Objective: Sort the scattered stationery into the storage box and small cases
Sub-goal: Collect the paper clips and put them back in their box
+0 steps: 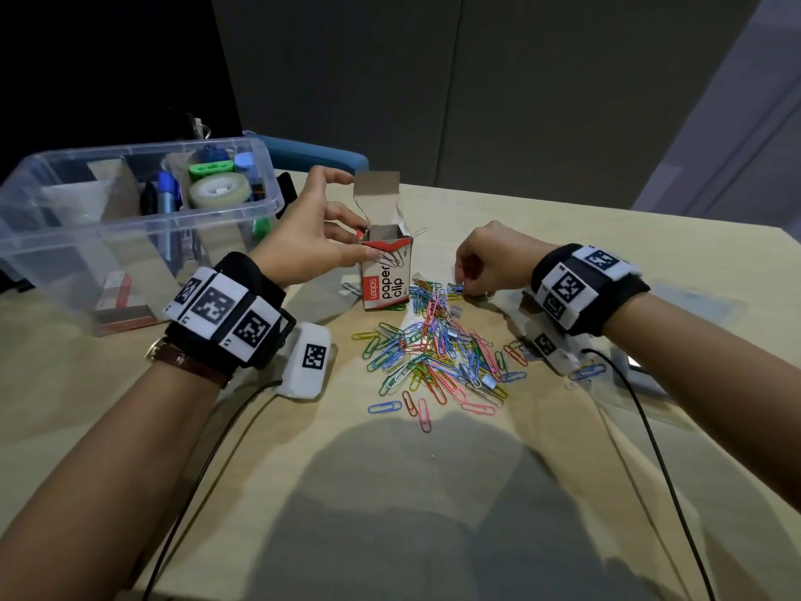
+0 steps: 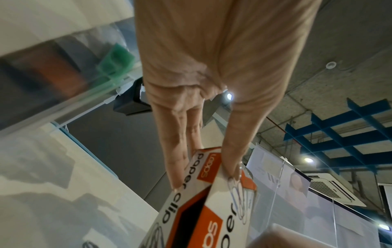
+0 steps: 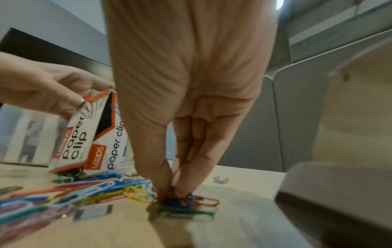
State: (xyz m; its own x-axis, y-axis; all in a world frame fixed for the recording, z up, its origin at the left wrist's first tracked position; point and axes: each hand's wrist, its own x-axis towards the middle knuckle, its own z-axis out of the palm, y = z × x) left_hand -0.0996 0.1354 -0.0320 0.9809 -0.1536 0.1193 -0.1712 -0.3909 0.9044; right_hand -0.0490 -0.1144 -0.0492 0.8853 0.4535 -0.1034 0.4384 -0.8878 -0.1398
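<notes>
A small white and orange paper clip box (image 1: 385,271) (image 2: 197,209) (image 3: 84,139) stands upright on the table with its top flap open. My left hand (image 1: 312,240) (image 2: 203,174) grips its upper part between thumb and fingers. Several coloured paper clips (image 1: 437,349) (image 3: 70,191) lie in a loose pile in front of and to the right of the box. My right hand (image 1: 481,266) (image 3: 171,196) reaches down at the pile's far right edge and pinches a few clips, blue among them, against the table.
A clear plastic storage box (image 1: 143,219) stands at the left with a tape roll (image 1: 219,190), a green item and pens inside. A grey device (image 3: 339,193) lies at the right. Black cables (image 1: 650,435) trail along both forearms. A blue chair back (image 1: 312,156) stands behind the table.
</notes>
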